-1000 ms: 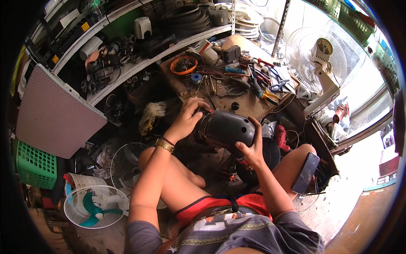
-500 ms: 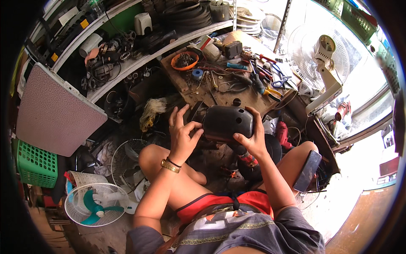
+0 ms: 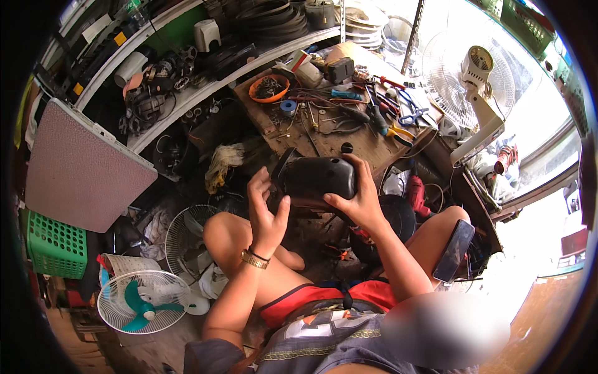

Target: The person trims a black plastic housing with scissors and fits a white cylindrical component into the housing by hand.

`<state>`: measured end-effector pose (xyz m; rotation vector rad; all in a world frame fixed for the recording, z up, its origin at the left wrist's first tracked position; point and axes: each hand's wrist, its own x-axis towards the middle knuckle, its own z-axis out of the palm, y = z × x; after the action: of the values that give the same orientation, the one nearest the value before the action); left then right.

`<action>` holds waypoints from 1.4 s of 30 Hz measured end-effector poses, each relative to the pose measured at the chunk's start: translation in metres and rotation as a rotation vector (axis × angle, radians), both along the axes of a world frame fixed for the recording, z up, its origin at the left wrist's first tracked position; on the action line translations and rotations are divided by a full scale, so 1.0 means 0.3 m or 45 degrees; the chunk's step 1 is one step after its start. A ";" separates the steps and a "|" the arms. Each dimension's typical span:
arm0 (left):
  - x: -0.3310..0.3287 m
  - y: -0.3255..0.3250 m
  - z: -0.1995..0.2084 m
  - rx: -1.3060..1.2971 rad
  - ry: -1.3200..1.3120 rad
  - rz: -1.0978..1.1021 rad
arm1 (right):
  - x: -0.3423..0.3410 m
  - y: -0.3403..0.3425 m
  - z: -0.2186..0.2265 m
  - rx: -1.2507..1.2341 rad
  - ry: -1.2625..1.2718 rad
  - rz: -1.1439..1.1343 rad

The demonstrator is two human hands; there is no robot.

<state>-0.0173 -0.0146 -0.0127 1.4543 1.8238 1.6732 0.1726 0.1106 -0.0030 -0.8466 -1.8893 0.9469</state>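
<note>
A rounded black motor housing [image 3: 317, 181], like the back cover of an electric fan, is held up in front of my knees. My right hand [image 3: 358, 198] grips its right end, thumb on the near side and fingers over the far edge. At the opposite end, my left hand [image 3: 268, 209] has its fingers curled around a dark flange, with the thumb raised on the near side. A gold watch [image 3: 255, 259] is on my left wrist. What lies behind the housing is partly hidden.
A wooden bench [image 3: 299, 134] ahead carries pliers, screwdrivers and an orange bowl [image 3: 269, 88] of small parts. A red drill [image 3: 416, 194] sits near my right knee, where a phone [image 3: 453, 250] rests. Fans [image 3: 142, 302] and a green basket [image 3: 57, 244] are at left.
The black housing has shifted slightly left and turned, so its holes show less. My right hand moved with it. My left fingers have drawn in around its left end.
</note>
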 end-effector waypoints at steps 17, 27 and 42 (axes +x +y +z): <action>-0.160 0.104 -0.128 -0.233 -0.427 -0.377 | -0.031 -0.024 -0.029 0.119 0.007 -0.106; -0.133 0.142 -0.109 -0.309 -0.469 -0.225 | -0.035 0.000 0.009 0.096 -0.121 -0.044; -0.140 0.130 -0.115 -0.259 -0.423 -0.287 | -0.055 -0.003 -0.094 0.319 0.107 -0.101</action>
<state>-0.0594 0.0243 -0.0472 1.1674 1.5369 1.4691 0.1562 0.1096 -0.0312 -0.7146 -1.8411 0.6700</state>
